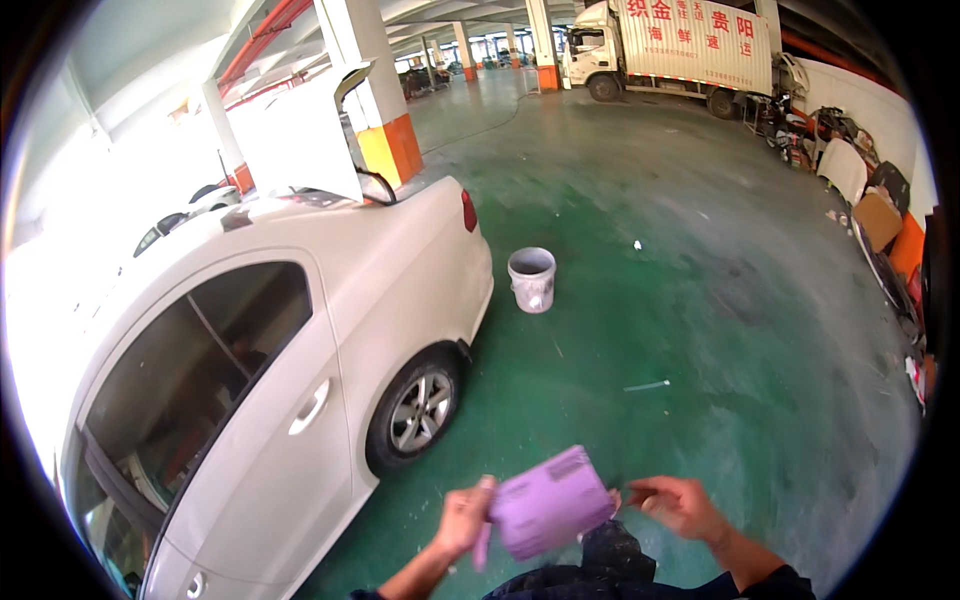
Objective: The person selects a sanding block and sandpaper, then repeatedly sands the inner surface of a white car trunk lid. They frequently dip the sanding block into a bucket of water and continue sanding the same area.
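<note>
A flat purple piece (555,505), roughly rectangular and cloth-like, with a darker patch near its upper edge, is held in front of my body. My left hand (466,515) is closed on its left edge, and a narrow purple strip hangs below that hand. At the opposite side, my right hand (682,508) has its fingers drawn together beside the right corner. Something small shows at those fingertips, too small to make out. To the left stands a white car (390,265) with its boot lid (295,135) raised.
A whitish bucket (533,285) stands on the green floor (600,350) behind the car. Farther off are an orange-based pillar (392,150) and a parked truck (690,45). Along the right wall lie car panels (845,170) and a cardboard piece (877,220).
</note>
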`<action>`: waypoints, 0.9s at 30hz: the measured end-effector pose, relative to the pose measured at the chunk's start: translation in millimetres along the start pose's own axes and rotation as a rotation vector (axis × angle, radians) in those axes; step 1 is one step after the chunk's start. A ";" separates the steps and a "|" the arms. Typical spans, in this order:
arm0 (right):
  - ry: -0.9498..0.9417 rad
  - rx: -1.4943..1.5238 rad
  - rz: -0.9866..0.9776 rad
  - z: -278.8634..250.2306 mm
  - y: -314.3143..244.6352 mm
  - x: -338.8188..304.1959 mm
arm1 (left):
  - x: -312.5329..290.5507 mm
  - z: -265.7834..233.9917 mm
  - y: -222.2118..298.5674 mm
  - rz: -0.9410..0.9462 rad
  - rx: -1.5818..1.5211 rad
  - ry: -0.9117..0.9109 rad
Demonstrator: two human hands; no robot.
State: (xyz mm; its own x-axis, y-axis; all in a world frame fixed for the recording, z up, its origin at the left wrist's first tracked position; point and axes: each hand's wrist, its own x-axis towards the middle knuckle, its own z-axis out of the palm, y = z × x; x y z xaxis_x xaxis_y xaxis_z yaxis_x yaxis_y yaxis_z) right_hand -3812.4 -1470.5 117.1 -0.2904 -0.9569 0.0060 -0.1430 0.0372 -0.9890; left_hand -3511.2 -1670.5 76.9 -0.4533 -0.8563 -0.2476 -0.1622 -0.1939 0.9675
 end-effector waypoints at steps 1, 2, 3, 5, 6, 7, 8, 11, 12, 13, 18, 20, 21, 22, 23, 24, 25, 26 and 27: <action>-0.039 0.115 -0.026 7.7 5.9 40.2 | 33.5 25.0 -2.3 -0.051 -0.096 -0.032; -0.023 0.162 -0.046 8.9 19.1 73.9 | 71.1 49.1 -7.9 -0.087 -0.205 -0.104; -0.022 0.213 -0.015 -0.1 30.9 109.4 | 105.4 55.5 -13.2 -0.185 -0.302 -0.191; -0.013 0.281 0.076 -20.0 53.3 186.8 | 171.1 68.1 -8.0 -0.368 -0.442 -0.286; -0.014 0.314 0.133 -27.9 49.7 229.2 | 194.0 66.0 -5.9 -0.358 -0.389 -0.284; -0.050 0.294 0.096 -36.8 35.6 276.4 | 232.1 70.5 -3.6 -0.325 -0.347 -0.287; -0.094 0.135 0.089 -46.4 29.6 323.3 | 263.4 70.9 0.3 -0.296 -0.303 -0.261; -0.157 -0.209 -0.022 -59.5 41.7 445.8 | 325.6 68.5 60.6 0.003 0.317 -0.143; -0.176 -0.317 -0.095 -58.5 32.9 477.8 | 341.1 66.9 91.6 0.044 0.489 -0.093; -0.193 -0.424 -0.174 -53.0 20.7 509.9 | 354.5 65.9 114.0 0.067 0.604 -0.063; -0.412 -0.649 -0.447 -6.8 3.2 669.1 | 480.1 58.7 165.7 0.101 0.809 0.015; -0.465 -0.684 -0.502 4.9 5.0 729.7 | 543.6 32.2 160.9 0.150 0.761 0.054; -0.541 -0.687 -0.526 3.7 4.1 759.8 | 567.4 15.5 161.4 0.166 0.733 0.055; -0.582 -0.762 -0.464 -1.9 -7.0 792.1 | 591.6 -5.2 163.7 0.161 0.675 0.010; -0.635 -0.790 -0.437 -10.9 -12.0 821.9 | 607.3 -18.4 165.0 0.131 0.607 -0.038; -0.666 -0.836 -0.433 -18.4 -21.0 854.5 | 629.7 -32.3 172.8 0.146 0.535 -0.072; -0.598 -0.906 -0.561 -21.9 -30.6 880.5 | 650.4 -44.1 178.6 0.158 0.460 -0.105; -0.536 -0.951 -0.669 -21.8 -35.6 899.4 | 662.8 -54.4 189.3 0.147 0.431 -0.136; -0.470 -0.993 -0.779 -19.8 -41.1 917.7 | 680.4 -60.4 201.1 0.147 0.396 -0.160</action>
State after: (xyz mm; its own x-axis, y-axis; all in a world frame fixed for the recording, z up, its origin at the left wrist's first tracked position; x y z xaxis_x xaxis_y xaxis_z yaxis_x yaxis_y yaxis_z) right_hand -4091.8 -2344.5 166.2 0.5005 -0.8245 0.2641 -0.7991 -0.5573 -0.2256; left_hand -3799.3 -2321.1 106.2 -0.6213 -0.7702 -0.1441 -0.3952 0.1492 0.9064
